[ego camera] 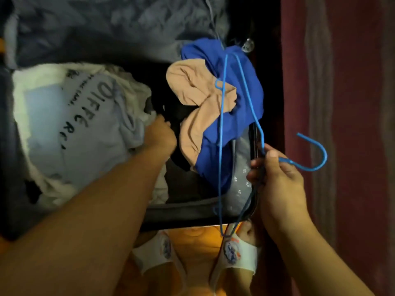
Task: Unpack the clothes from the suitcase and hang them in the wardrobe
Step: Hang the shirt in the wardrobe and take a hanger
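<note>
Open suitcase [192,212] on floor, packed with clothes. Left hand [160,135] reaching in, fingers curled into pale printed shirt [85,133] at left side of case; exact grip partly hidden by cloth. Right hand [275,178] raised over right edge of case, fingers pinched round neck of blue wire hanger [222,146], hook pointing right, frame hanging across clothes. Print on shirt partly legible: "DIFFE", rest folded under. Blue garment [245,90] and tan garment [192,90] heaped at right of case, behind hanger. Dark red curtain [342,82] at far right. Sandalled feet [235,251] on orange floor [192,242] just below case.
</note>
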The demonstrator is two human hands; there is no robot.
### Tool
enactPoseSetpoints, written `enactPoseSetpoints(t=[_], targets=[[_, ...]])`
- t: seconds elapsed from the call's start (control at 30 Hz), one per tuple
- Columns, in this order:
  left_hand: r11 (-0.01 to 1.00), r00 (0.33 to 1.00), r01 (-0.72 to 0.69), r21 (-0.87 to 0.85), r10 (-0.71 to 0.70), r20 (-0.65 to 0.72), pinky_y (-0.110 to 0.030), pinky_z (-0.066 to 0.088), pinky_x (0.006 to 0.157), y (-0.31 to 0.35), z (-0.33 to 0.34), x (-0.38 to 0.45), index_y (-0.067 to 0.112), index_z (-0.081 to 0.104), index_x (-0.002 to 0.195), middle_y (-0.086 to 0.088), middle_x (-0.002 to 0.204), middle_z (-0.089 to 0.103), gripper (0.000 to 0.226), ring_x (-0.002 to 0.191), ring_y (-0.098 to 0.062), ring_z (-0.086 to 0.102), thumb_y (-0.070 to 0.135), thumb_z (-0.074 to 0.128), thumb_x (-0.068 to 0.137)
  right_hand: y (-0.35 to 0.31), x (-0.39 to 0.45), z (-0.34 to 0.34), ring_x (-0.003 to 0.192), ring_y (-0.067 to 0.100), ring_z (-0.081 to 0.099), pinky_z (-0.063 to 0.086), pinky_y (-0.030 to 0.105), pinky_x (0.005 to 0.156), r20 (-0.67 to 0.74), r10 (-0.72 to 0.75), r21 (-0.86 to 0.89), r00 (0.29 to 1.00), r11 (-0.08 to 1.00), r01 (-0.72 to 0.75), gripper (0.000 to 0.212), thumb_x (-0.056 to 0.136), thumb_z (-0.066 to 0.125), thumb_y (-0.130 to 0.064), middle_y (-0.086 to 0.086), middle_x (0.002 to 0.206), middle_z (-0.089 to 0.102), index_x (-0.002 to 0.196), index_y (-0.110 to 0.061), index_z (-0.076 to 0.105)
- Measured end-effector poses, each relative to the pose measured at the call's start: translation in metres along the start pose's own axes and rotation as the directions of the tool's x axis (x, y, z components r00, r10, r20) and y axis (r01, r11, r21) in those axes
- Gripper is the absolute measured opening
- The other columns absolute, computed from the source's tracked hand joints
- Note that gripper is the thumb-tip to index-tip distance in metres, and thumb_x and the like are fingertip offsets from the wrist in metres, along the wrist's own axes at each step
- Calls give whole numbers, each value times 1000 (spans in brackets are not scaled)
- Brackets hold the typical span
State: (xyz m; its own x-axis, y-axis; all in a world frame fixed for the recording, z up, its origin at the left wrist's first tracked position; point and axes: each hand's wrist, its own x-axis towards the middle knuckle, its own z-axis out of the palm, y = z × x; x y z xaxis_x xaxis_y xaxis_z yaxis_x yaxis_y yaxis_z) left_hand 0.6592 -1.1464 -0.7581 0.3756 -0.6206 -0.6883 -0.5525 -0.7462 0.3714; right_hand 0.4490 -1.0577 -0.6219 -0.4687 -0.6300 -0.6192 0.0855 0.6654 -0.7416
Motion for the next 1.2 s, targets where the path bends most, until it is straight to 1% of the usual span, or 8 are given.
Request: enactPoseSetpoints(t=[0.13,0.3,0.6,0.7,0.77,0.93,1.03,1.2], targets=[[988,993,43,-145,-27,112,-51,54,95,7,-49,-98,2,51,135,-23,125,62,35,112,-42,63,7,48,100,-46,-42,-27,61,10,57,50,25,64,-11,40,5,999,999,-40,22,105,48,-29,-1,75,66,105,-23,69],[943,988,16,-332,-66,-140,-52,55,78,16,-168,-199,25,57,100,-13,98,62,13,90,-39,63,32,46,101,-110,-102,-60,62,21,55,45,33,60,33,134,-93,990,987,-130,26,104,50,-30,7,71,65,103,-14,70],[912,959,-149,-383,38,-282,-36,50,70,87,-376,-409,20,62,117,-4,99,65,27,84,-21,66,36,43,107,-227,-234,-121,61,27,64,56,48,72,42,131,-260,991,959,-116,42,104,51,-29,11,67,68,72,-6,66],[874,946,-310,-375,242,-217,-47,55,87,115,-435,-469,29,69,101,2,98,69,36,94,-22,67,57,49,90,-281,-291,-136,41,5,53,46,20,47,43,84,-138,996,987,-77,38,106,47,-17,8,59,57,72,-4,58],[833,920,-391,-392,345,-186,-40,50,79,143,-469,-506,23,66,85,4,81,64,31,79,-17,62,51,53,88,-308,-322,-150,32,0,45,35,13,36,52,46,-54,998,998,-43,30,105,46,-14,3,52,53,78,-4,54],[683,793,-564,-464,605,-74,-35,44,69,222,-535,-597,6,62,82,-9,75,48,25,61,-13,46,21,58,102,-363,-374,-202,54,17,49,41,32,58,76,-137,-26,988,990,139,19,99,53,-26,4,67,63,102,-14,68],[691,762,-558,-458,646,46,-20,48,53,259,-540,-654,10,62,80,-3,63,50,24,50,-8,45,16,58,102,-412,-393,-242,57,11,41,34,23,57,147,-324,-6,935,945,328,44,97,56,-5,1,80,55,132,-31,51],[681,700,-540,-495,690,185,-27,54,55,318,-505,-748,10,58,86,-2,59,44,18,51,-11,43,20,65,98,-477,-445,-306,66,2,42,34,13,59,394,-503,-16,770,833,553,46,82,80,-12,-11,78,44,123,-25,64]])
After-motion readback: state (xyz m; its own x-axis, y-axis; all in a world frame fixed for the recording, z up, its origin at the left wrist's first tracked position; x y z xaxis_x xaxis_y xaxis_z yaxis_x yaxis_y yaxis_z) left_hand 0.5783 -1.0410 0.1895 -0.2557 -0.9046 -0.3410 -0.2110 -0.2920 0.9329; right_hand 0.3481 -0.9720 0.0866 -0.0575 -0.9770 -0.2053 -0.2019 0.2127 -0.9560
